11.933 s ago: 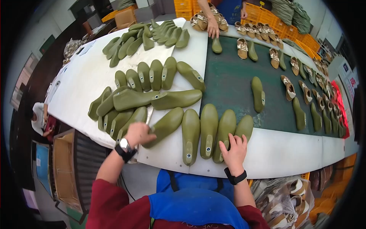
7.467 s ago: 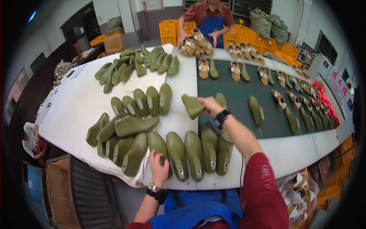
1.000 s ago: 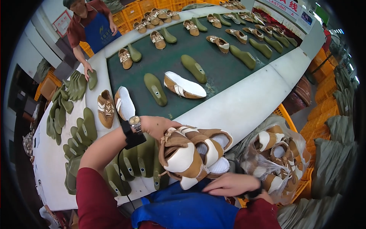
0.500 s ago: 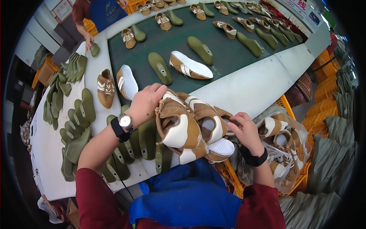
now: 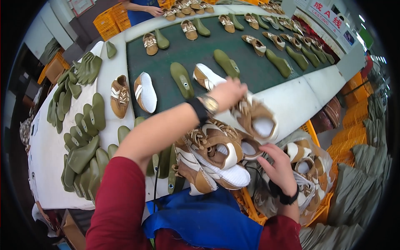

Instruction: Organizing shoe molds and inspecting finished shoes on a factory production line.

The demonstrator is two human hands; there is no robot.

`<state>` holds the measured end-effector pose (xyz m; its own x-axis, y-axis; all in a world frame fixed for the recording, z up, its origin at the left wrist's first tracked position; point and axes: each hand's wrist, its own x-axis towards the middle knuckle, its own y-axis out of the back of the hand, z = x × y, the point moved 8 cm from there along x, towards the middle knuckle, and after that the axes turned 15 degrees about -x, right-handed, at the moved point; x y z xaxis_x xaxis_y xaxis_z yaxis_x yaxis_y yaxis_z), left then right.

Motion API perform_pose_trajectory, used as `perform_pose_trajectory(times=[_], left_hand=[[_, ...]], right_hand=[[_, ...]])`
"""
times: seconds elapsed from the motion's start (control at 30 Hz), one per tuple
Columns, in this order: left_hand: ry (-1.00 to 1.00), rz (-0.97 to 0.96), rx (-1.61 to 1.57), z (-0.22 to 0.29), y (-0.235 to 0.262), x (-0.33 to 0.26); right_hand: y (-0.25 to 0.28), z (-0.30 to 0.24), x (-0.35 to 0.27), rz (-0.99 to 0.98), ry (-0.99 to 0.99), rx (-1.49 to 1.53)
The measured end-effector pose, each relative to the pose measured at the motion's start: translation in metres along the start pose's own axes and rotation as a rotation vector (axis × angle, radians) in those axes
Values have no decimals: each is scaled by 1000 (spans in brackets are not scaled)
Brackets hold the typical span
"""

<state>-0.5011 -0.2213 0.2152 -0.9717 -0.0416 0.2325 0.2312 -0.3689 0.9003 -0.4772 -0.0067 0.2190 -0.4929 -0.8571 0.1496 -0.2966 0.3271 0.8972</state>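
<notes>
The left hand (image 5: 230,93) holds a brown-and-white shoe (image 5: 255,118) at its front end, above the near edge of the white table (image 5: 310,89); motion blur and the angle hide the exact finger placement. The right hand (image 5: 281,168) has thumb and fingers parted and bears no load; its fingertips are at the heel of a shoe in the heap (image 5: 207,143), though contact cannot be confirmed. The heap overlaps the near edge, its underside hidden. A shoe lying on its side (image 5: 203,76) is on the green mat (image 5: 196,52), partly covered by the left hand, with a green last (image 5: 182,79) beside it.

Assessment: the upper looks soft, so a firm but uncrushing hold is advisable. The lifted shoe should clear its neighbours, while the right hand is well placed to steady the heap.
</notes>
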Motion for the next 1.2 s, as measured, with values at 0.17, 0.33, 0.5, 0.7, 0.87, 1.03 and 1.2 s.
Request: perform_pose_trajectory(times=[0.17,0.33,0.5,0.7,0.87,1.03,1.2], left_hand=[[80,-711,-166,-16,-79,-19],[225,-257,-327,-145,28,-44],[1077,-225,141,-299,62,-193],[1243,-348,-179,-347,-8,-247],[1467,-155,-263,-368,-31,-268],[1329,383,-482,-360,15,-260],[1012,791,-970,-295,106,-248]], right_hand=[[45,-9,11,-163,0,-78],[73,-7,61,-420,107,-211],[17,24,220,-373,365,-433],[-193,87,299,-676,162,-715],[-233,99,297,-426,47,-874],[-159,67,310,-158,93,-749],[-2,49,283,145,157,-173]])
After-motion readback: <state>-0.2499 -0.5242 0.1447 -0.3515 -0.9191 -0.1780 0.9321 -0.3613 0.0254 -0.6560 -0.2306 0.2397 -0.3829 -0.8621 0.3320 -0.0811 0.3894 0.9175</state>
